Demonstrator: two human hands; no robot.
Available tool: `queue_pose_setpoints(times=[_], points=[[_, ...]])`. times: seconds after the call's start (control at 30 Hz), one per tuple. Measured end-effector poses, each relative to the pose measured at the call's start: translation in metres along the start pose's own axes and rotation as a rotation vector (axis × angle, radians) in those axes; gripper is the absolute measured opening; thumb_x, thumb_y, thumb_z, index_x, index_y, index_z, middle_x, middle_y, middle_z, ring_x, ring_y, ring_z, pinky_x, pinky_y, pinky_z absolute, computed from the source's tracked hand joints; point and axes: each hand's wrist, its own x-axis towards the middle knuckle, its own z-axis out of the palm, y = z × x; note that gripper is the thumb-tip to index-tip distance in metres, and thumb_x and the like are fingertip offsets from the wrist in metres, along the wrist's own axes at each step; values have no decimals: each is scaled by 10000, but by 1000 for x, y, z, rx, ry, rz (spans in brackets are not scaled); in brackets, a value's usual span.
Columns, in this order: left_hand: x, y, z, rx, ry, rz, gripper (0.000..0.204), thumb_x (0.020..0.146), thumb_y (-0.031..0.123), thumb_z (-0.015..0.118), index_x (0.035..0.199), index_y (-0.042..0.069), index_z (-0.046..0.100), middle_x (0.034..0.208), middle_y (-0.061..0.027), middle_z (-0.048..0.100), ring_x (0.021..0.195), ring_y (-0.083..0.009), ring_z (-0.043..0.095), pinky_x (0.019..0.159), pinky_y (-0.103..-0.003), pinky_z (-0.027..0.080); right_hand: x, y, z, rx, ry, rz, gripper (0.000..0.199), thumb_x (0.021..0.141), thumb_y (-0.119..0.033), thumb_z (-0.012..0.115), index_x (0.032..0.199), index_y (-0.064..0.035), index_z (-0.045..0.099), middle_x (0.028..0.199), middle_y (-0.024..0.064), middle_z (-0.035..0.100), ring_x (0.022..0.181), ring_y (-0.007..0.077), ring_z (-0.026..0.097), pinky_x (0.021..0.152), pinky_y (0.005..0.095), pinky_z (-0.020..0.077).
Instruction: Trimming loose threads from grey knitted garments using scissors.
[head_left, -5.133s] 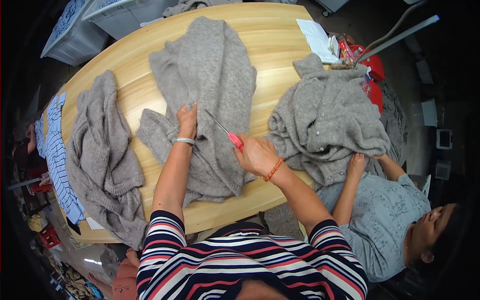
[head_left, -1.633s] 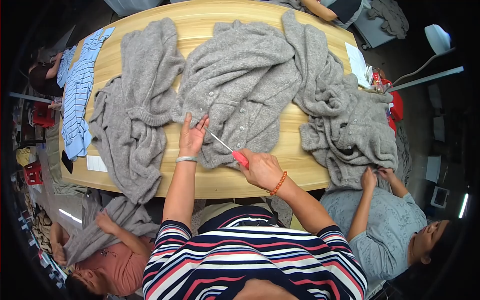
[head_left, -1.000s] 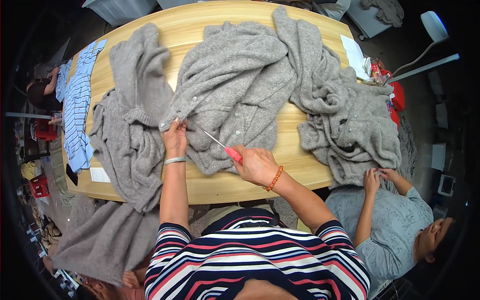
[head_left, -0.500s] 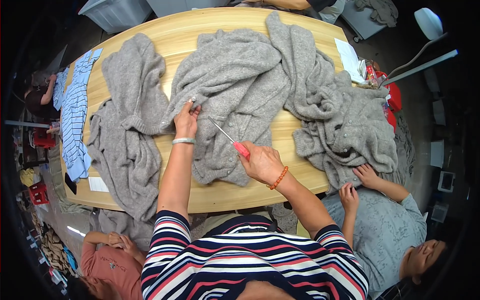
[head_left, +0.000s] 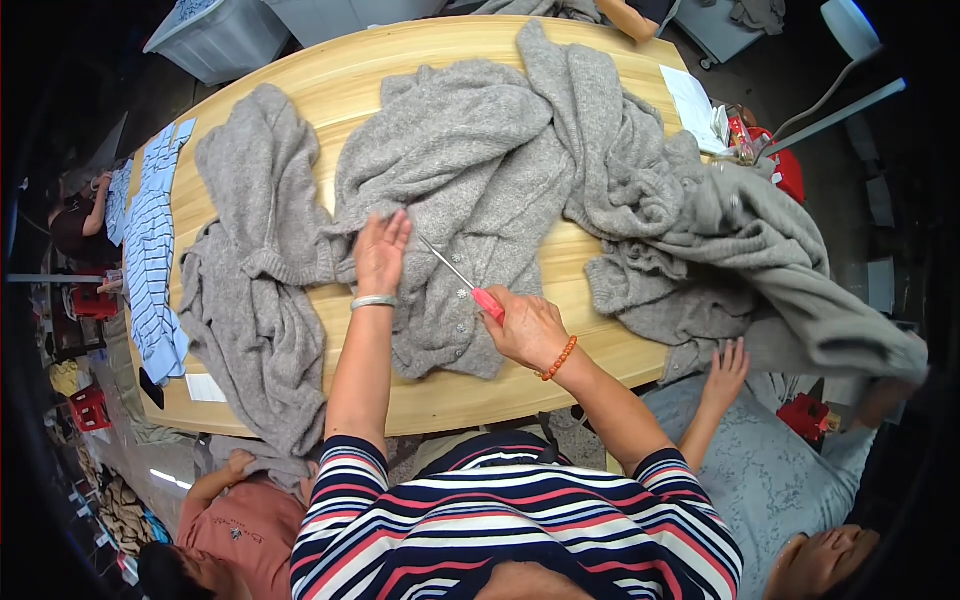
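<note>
A grey knitted cardigan (head_left: pixel 447 165) lies bunched on the table in front of me, with several shiny buttons (head_left: pixel 462 293) in a line down its front. My right hand (head_left: pixel 533 328) is closed round the red handle of a slim tool (head_left: pixel 487 300) resembling a screwdriver or awl. The tool's thin metal shaft slants up and left over the knit; whether its tip touches is unclear. My left hand (head_left: pixel 378 258), slightly blurred, is over the cardigan's left side, palm showing and fingers stretched out. Nothing shows in it.
More grey knits lie on the wooden table (head_left: pixel 420 407): one garment (head_left: pixel 255 170) at left, others at right. A blue striped garment (head_left: pixel 152 240) lies far left. At right a person lifts a grey garment (head_left: pixel 790 245) past the edge; another person (head_left: pixel 245 525) is at lower left.
My left hand has come off the knit near a button and its fingers have straightened. The right hand keeps the tool almost in place. The person at right has swung a grey garment up and outward.
</note>
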Motion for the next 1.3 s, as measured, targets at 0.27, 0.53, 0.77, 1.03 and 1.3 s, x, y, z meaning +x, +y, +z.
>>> queue_pose_setpoints(times=[0.27,0.53,0.77,1.03,1.3], points=[[46,-10,16,259,97,84,167,890,84,729,963,40,585,917,-78,663,770,-188,650,697,-339,593,6,-2,-15,-16,21,27,216,896,-232,628,1032,-68,597,799,241,681,791,449,667,734,544,518],[26,5,5,189,-146,138,125,933,72,668,1032,17,617,1014,-90,681,917,-209,660,847,-392,575,10,-1,-23,-36,23,29,231,896,-265,637,1010,-65,609,790,216,682,787,450,659,746,539,517],[16,19,-4,246,-119,191,149,935,79,664,1050,4,604,1046,-122,679,949,-226,667,866,-390,573,-3,-4,-18,7,-13,-9,231,901,-265,633,1016,-67,610,801,224,684,801,444,664,747,534,518],[-5,7,5,546,-195,114,189,927,122,697,1078,25,640,1026,-77,689,901,-188,670,840,-350,558,-13,0,-16,48,28,31,214,907,-250,630,1024,-72,602,790,233,676,798,445,664,729,540,515],[16,297,24,868,-87,1040,179,911,130,733,1038,5,709,1017,-84,720,906,-127,661,822,-257,528,-38,40,-22,-7,182,134,300,909,-278,638,1165,-122,622,807,212,680,805,439,658,722,515,518]])
